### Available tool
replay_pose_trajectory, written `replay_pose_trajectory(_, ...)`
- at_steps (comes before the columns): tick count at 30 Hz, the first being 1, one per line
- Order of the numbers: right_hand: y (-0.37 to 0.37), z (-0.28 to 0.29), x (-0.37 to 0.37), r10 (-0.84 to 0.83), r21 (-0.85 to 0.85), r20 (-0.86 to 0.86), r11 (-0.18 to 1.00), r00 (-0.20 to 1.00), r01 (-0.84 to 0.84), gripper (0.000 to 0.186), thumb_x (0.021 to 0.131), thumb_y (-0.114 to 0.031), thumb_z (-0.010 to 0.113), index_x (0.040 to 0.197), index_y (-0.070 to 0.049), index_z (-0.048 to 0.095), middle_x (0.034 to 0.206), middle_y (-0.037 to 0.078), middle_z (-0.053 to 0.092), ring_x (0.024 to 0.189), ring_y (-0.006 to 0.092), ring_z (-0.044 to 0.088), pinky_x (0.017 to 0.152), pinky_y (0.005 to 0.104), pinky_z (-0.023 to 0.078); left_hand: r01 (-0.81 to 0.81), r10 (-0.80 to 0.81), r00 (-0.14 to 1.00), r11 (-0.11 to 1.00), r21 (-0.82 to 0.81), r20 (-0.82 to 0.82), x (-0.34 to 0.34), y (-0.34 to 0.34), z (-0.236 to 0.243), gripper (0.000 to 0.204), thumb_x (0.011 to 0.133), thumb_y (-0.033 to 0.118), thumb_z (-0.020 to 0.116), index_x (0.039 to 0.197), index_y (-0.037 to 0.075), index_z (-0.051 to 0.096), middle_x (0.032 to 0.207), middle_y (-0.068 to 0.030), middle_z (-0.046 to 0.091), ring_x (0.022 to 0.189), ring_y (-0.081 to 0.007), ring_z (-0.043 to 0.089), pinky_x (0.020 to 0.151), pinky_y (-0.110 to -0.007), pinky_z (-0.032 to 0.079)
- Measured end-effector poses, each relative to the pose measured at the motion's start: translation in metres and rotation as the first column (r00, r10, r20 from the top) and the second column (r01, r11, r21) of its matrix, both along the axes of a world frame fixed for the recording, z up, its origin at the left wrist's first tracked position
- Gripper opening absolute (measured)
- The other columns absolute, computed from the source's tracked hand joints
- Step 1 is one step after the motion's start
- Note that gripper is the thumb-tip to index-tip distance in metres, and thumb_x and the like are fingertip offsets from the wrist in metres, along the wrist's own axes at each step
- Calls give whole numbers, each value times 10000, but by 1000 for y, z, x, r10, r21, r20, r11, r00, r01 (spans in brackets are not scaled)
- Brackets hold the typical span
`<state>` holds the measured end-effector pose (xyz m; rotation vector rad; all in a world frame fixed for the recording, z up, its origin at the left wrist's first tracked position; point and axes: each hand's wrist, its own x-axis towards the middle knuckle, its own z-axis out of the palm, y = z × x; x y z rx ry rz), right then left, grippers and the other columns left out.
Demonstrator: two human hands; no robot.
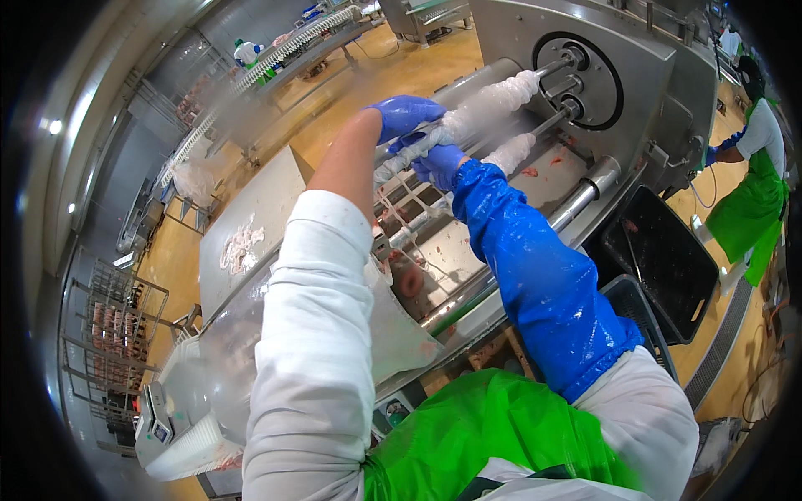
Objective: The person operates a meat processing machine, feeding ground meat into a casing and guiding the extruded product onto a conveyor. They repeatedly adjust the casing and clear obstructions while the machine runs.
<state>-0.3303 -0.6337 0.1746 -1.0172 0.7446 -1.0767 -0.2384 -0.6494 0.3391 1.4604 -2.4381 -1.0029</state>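
Step in hand, by look: feeding white casing (493,100) onto far stuffing tube (558,67) of steel filler machine (643,75). Left hand (405,115) closed around casing; right hand (439,160) gripping its near end. Next calls for steady push rightward, no bunching.

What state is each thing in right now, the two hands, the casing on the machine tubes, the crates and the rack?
Left hand: blue-gloved, fingers closed on the upper casing.
Right hand: blue-gloved, gripping the same casing from below.
Upper casing: white, bunched on the upper tube.
Lower casing: bunched on the lower tube, untouched.
Black crate: open, looks empty.
Wire rack: loaded with pinkish pieces.
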Motion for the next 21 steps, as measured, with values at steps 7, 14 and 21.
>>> replay_pose_trajectory(7,26,11,-17,-330,-492,-197,848,923,198,141,913,-99,557,1033,-58,620,757,0,580,649,91,509,585,254,435,95,-97,995,994,-57,-31,-5,18,37,404,887,447,626,925,48,680,878,-50,643,805,-128,554,734,-293,451)
replay_pose_trajectory(14,122,42,-32,-898,-779,116,183,425,600,230,843,-203,673,1013,-48,657,940,120,615,839,222,585,740,367,472,284,-264,959,858,-428,107,40,120,140,368,884,398,612,821,43,685,814,-49,671,741,-165,612,696,-302,483)
replay_pose_trajectory(21,145,80,-50,-703,-981,-127,193,700,16,129,851,-178,656,880,-60,613,776,118,516,735,322,520,688,412,425,558,-430,824,732,-391,370,88,217,151,251,818,224,716,708,21,618,678,-96,579,585,-260,547,558,-363,418)
